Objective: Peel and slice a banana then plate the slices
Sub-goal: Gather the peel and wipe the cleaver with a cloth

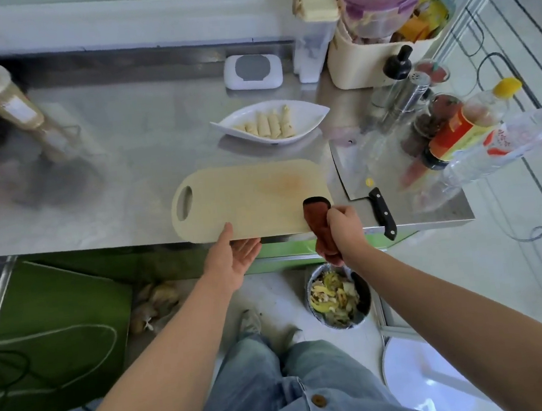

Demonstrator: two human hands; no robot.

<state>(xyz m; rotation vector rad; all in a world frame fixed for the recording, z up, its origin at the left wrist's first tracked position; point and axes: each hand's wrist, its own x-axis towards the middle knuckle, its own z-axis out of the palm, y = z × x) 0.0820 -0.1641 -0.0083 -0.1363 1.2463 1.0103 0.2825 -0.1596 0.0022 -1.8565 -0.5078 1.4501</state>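
Banana slices (pixel 269 125) in a short row on a white glossy plate (pixel 311 115) shaped like a leaf with two pointed ends, pale cream and a bit rough at the cut faces. Sit on the steel worktop (pixel 122 172) just behind the cutting board (pixel 246 197), well apart from both hands and farther from the body than them. Left hand (pixel 235 257) spread wide, palm up, fingers straight and holding nothing, at the front edge of the worktop with the thumb reaching up to the near edge of the board. Right hand (pixel 343 228) curled tight around a dark red cloth (pixel 317 221), soft and folded, with its upper end lying on the near right corner of the board. Board itself beige, matte, rounded at the corners, with an oval grip hole at the left end and a faint orange stain near the middle. To the right of it, a broad cleaver (pixel 355 171) flat on the worktop, shiny blade, black riveted handle sticking over the edge. On the floor below the right hand, a round bin (pixel 364 292) with yellow-green peels (pixel 330 298) inside.
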